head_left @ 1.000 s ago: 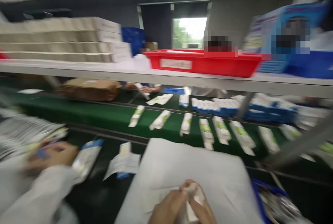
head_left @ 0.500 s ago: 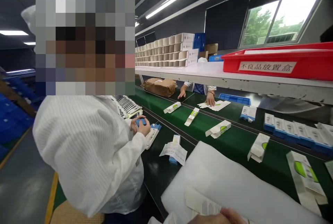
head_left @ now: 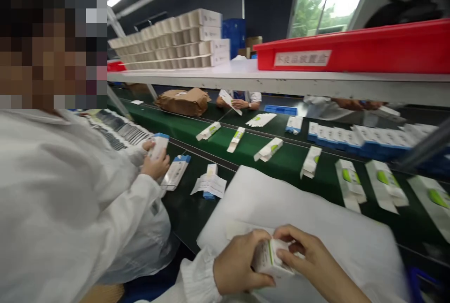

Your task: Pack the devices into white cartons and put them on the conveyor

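While both hands clamp a small white carton (head_left: 271,258) with a green stripe, the left hand (head_left: 239,265) cups its near end and the right hand (head_left: 309,256) presses the far side with its fingers (head_left: 288,237). The carton is held over a white foam pad (head_left: 309,232), and a paper sheet (head_left: 242,230) lies on the pad just beyond the left hand. Farther left of the hands, a folded leaflet (head_left: 210,185) lies on a black belt (head_left: 186,214). Past it, a co-worker in a white coat (head_left: 70,209) holds an upright carton (head_left: 158,146) near a blue-topped carton (head_left: 175,171). Ahead of the hands, cartons with green marks (head_left: 269,149) lie on a green belt (head_left: 281,162), with a row of blue-and-white cartons (head_left: 365,141) beyond them. Higher up, a red tray (head_left: 351,49) sits on a white shelf (head_left: 281,82), and a brown parcel (head_left: 183,101) lies past the shelf's far end
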Demonstrator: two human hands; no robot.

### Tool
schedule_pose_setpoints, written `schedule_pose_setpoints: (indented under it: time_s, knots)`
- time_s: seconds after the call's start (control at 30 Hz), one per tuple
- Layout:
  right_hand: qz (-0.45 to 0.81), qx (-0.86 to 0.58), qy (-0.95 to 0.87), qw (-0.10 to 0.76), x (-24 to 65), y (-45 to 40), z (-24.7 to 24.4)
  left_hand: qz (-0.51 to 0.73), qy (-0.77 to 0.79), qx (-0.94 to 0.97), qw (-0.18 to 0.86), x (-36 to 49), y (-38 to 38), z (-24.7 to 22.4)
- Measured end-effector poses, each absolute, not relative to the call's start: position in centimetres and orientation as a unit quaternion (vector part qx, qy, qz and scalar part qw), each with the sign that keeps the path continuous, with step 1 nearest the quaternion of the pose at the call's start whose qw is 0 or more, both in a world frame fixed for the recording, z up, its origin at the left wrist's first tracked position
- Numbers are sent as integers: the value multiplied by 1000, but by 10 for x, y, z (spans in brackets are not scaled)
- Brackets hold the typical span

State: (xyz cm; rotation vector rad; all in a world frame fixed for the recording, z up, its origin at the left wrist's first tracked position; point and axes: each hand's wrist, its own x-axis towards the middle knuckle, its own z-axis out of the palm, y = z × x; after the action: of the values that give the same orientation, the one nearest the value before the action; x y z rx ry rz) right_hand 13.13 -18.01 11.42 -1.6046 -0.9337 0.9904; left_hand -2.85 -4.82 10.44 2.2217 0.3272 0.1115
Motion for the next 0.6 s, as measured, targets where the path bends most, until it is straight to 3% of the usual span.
schedule_pose_setpoints:
  time_s: [0.2, 0.33, 0.47, 0.6]
  knots:
    - [402, -648, -361, 538, 132, -180, 126, 31, 146, 870, 470, -18, -45, 107]
    - [436, -549, -348, 622, 125, -188, 107, 66, 155, 817, 551, -8, -42, 114]
    - [366, -573, -273, 680, 120, -173, 71, 93, 184, 797, 568, 0, -32, 103]
    - [297, -572, -97, 759, 140, -147, 38, -45, 274, 770, 575, 19, -18, 65]
